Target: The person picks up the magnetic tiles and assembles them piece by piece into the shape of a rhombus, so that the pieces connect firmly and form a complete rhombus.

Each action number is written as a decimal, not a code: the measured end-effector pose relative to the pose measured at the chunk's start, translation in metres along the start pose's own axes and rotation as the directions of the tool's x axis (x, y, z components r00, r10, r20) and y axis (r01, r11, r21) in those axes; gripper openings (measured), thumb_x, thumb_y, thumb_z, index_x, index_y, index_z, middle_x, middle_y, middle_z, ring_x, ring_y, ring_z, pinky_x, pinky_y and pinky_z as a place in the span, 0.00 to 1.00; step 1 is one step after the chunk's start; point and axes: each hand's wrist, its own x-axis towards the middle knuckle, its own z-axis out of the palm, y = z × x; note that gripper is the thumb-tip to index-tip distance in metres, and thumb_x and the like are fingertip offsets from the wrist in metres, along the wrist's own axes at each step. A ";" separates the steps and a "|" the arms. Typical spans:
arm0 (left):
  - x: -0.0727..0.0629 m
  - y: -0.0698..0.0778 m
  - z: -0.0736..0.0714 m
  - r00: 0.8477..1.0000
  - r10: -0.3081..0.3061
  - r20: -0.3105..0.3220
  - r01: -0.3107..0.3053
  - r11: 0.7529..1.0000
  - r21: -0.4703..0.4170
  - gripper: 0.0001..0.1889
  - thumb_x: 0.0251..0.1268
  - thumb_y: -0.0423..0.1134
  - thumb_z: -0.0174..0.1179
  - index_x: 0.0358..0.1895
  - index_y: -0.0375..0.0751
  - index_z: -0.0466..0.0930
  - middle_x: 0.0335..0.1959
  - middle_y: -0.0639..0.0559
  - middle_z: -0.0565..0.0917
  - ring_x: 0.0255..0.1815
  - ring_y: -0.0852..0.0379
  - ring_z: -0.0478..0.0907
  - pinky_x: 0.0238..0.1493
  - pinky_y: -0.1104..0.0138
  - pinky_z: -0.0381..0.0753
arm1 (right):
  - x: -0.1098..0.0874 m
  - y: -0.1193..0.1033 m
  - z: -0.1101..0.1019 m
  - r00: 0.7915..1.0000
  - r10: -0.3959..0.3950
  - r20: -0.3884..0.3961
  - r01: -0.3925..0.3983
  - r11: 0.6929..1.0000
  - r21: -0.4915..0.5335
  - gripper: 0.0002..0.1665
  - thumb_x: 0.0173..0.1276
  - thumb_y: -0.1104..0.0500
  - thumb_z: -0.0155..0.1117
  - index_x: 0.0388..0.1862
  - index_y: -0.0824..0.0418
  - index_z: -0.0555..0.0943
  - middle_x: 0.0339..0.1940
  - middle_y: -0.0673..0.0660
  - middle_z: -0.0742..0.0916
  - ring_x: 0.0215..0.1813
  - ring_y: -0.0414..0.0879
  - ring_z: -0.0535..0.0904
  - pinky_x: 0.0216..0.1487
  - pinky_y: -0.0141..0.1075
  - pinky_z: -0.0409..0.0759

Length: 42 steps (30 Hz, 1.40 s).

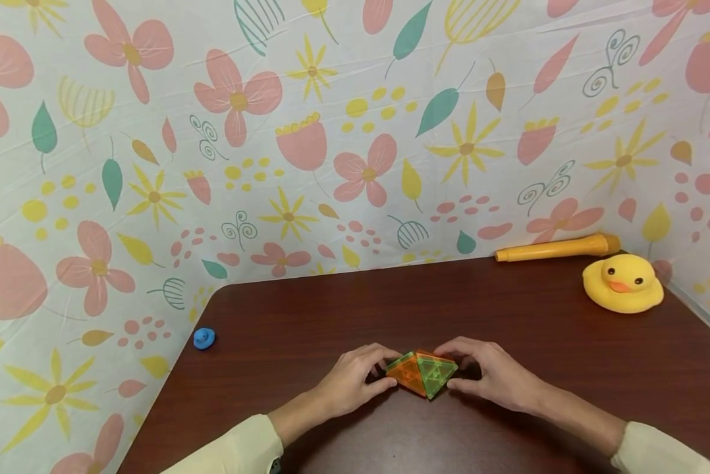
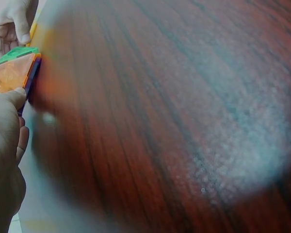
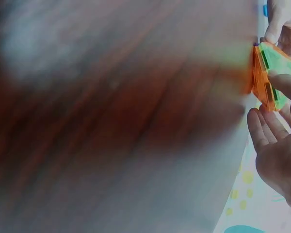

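Note:
In the head view, translucent triangular magnetic tiles stand joined as a small pyramid shape at the middle of the table. An orange tile [image 1: 406, 375] faces left and a green tile [image 1: 435, 374] faces right, meeting along a raised edge; more green and orange tiles show behind. My left hand [image 1: 355, 376] pinches the shape's left side, thumb at the orange tile's lower corner. From the other side, my right hand [image 1: 498, 374] holds it between thumb and fingers. A purple tile edge [image 2: 35, 77] shows beneath the orange tile in the left wrist view.
Dark brown wood table [image 1: 307, 316] against a flower-print cloth [image 1: 331, 131]. A small blue duck [image 1: 203, 338] sits at its left edge. At the back right are a yellow rubber duck [image 1: 623, 286] and a yellow-orange microphone-shaped stick [image 1: 559, 249].

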 end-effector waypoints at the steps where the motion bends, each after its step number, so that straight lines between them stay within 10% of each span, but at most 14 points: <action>1: 0.000 0.000 0.000 1.000 -0.004 0.002 0.004 1.000 -0.001 0.20 0.77 0.44 0.67 0.67 0.48 0.79 0.58 0.56 0.84 0.48 0.68 0.81 0.45 0.80 0.80 | 0.001 0.000 0.001 1.000 0.008 0.012 -0.008 1.000 0.004 0.31 0.66 0.59 0.81 0.67 0.57 0.81 0.60 0.54 0.87 0.50 0.41 0.86 0.46 0.39 0.88; 12: 0.000 0.000 0.000 1.000 -0.015 0.014 0.015 1.000 -0.001 0.20 0.77 0.45 0.67 0.67 0.48 0.79 0.57 0.57 0.84 0.46 0.69 0.80 0.44 0.80 0.80 | 0.015 -0.009 0.014 0.995 0.073 0.075 -0.066 0.994 -0.088 0.54 0.58 0.50 0.87 0.78 0.65 0.71 0.68 0.60 0.83 0.62 0.53 0.83 0.55 0.41 0.85; 42: 0.000 -0.003 0.003 0.999 -0.037 0.031 0.037 0.999 0.015 0.20 0.76 0.44 0.68 0.66 0.47 0.79 0.56 0.58 0.84 0.46 0.70 0.80 0.43 0.79 0.80 | 0.026 -0.013 0.023 0.994 0.063 0.088 -0.053 0.992 -0.112 0.49 0.55 0.56 0.89 0.72 0.67 0.74 0.62 0.55 0.83 0.54 0.44 0.83 0.48 0.38 0.85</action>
